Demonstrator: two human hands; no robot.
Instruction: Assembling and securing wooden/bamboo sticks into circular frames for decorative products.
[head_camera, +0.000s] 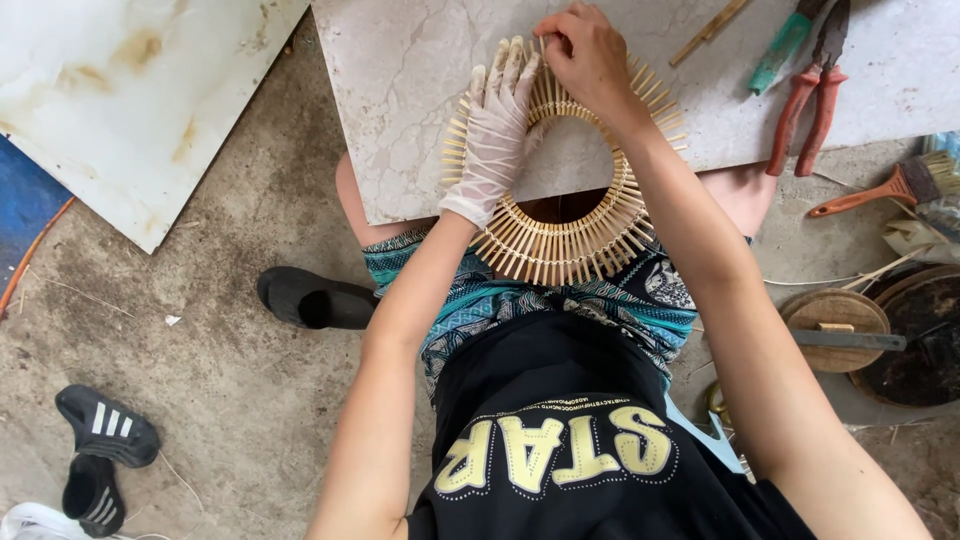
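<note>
hands on a ring of short bamboo sticks, seen from the head camera.

bamboo stick ring (560, 245) lies flat on the near edge of a pale marble slab (400, 100), its lower arc hanging over the person's lap. left hand (497, 130), in a thin white glove, lies flat on the ring's left side, fingers stretched out and pressing down, not clenched. right hand (585, 55), bare, is at the top of the ring, fingertips pinched on a stick there; exact grip partly hidden. red-handled pliers (805, 105) and a green-handled tool (785, 45) lie on the slab, well apart to the right. paintbrush (880, 190) sits off the slab's edge on the right. black sandals (100, 440) on the concrete floor (220, 300) at lower left.
</note>
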